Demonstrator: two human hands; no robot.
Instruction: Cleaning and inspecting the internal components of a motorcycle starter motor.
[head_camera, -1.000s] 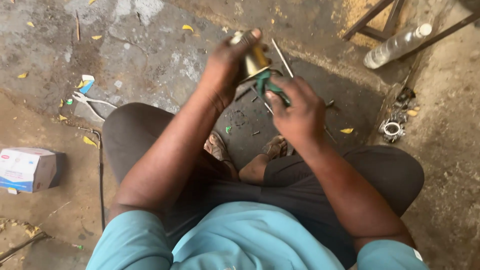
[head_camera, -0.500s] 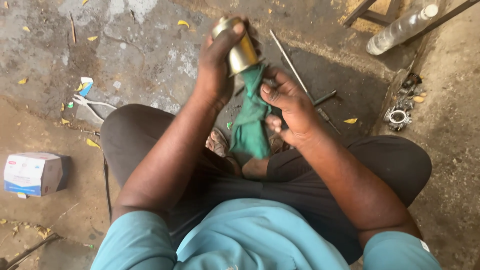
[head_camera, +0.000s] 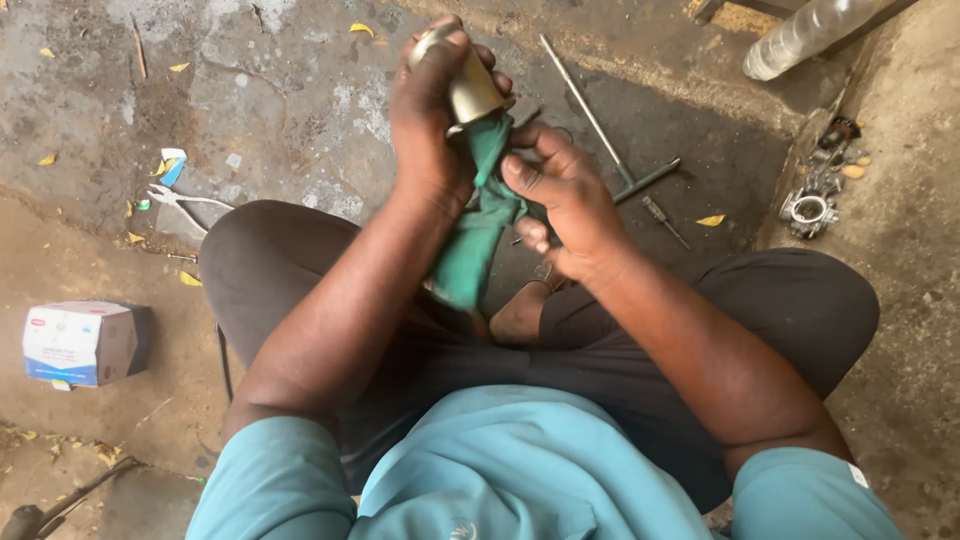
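My left hand grips a small brass-coloured metal cylinder, held up in front of me above my lap. A green cloth runs from the cylinder's lower end and hangs down between my knees. My right hand is closed around the upper part of the cloth, just below the cylinder. I sit on the ground with my knees spread, in dark trousers and a teal shirt.
On the concrete floor lie a long metal T-handle wrench, a small screwdriver, pliers at the left, a small cardboard box, a clear plastic bottle and a metal engine part at the right.
The cloth, bunched in my right hand against the cylinder one second ago, now hangs stretched down from it. Both hands have lifted slightly with the cylinder.
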